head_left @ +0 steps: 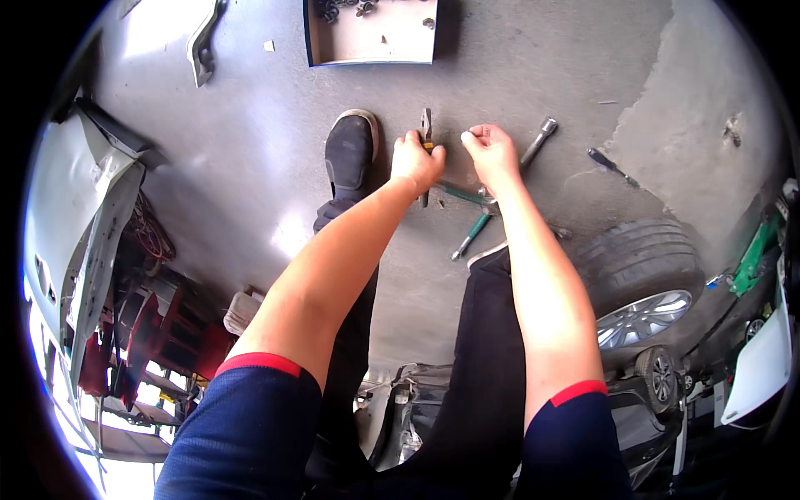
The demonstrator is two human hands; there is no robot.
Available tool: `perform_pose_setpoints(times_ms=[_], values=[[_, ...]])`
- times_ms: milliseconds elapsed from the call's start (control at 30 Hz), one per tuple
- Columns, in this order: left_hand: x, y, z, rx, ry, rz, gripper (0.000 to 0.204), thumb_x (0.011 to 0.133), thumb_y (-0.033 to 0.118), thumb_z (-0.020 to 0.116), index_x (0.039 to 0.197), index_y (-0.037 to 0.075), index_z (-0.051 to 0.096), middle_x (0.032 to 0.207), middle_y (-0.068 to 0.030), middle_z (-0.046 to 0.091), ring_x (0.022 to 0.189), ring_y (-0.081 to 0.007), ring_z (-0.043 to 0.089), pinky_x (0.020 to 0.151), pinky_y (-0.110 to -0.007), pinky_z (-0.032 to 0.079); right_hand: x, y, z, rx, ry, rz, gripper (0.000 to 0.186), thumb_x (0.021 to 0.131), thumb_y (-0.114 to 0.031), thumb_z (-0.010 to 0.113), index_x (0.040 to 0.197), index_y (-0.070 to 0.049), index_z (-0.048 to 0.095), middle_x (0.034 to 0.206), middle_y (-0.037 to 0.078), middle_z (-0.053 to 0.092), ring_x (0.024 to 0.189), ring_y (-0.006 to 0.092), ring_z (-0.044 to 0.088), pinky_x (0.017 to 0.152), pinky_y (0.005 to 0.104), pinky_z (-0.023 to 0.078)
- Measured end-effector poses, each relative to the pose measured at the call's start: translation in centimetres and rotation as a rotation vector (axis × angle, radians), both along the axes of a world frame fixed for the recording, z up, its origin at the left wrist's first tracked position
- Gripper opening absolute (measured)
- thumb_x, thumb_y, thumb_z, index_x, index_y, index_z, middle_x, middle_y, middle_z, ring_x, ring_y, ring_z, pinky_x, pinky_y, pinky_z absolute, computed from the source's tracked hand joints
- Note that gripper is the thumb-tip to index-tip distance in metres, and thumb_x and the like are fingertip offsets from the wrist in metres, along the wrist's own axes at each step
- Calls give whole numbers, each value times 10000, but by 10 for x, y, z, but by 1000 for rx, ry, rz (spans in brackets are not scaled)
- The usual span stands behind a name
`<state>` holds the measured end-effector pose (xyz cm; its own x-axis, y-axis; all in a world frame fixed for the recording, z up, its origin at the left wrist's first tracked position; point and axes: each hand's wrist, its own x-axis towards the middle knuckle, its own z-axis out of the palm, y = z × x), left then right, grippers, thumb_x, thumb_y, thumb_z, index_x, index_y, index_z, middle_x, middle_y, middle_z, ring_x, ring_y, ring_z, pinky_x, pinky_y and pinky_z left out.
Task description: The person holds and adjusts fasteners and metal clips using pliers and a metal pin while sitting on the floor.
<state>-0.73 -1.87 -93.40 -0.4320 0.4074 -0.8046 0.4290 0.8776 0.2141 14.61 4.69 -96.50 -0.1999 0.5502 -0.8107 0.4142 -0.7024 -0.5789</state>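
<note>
My left hand [416,160] is closed around a pair of pliers [427,125], whose metal jaws point away from me; a bit of yellow shows on the grip. To its right, my right hand [493,153] is raised with thumb and fingers curled together in a pinch; whatever sits between the fingertips, if anything, is too small to make out. Below and behind the right hand a four-way lug wrench [474,233] with green arms lies on the floor, partly covered by my right forearm. One socket end of it reaches out beyond the hand.
An open box [371,62] with dark small parts stands ahead. A dark-handled tool [612,167] lies to the right, near a wheel with tyre [637,258]. My left shoe [351,150] is beside the pliers. A car panel [83,200] stands at the left.
</note>
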Motion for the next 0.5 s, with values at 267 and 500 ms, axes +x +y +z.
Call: perform_pose_setpoints(times_ms=[267,500], values=[[2,12,132,327,-450,177,218,1059,178,574,1172,4,642,1112,-175,705,1010,-270,697,922,-381,554,26,-2,177,-532,760,-651,140,1095,-238,663,1183,-130,652,966,-35,621,736,51,517,561,198,395],[12,23,274,694,-541,-123,135,995,12,630,1121,6,585,970,-68,604,932,-175,630,877,-325,535,25,-26,296,-350,753,-723,157,1070,-197,687,1202,-112,675,974,-46,707,690,20,551,535,187,396]])
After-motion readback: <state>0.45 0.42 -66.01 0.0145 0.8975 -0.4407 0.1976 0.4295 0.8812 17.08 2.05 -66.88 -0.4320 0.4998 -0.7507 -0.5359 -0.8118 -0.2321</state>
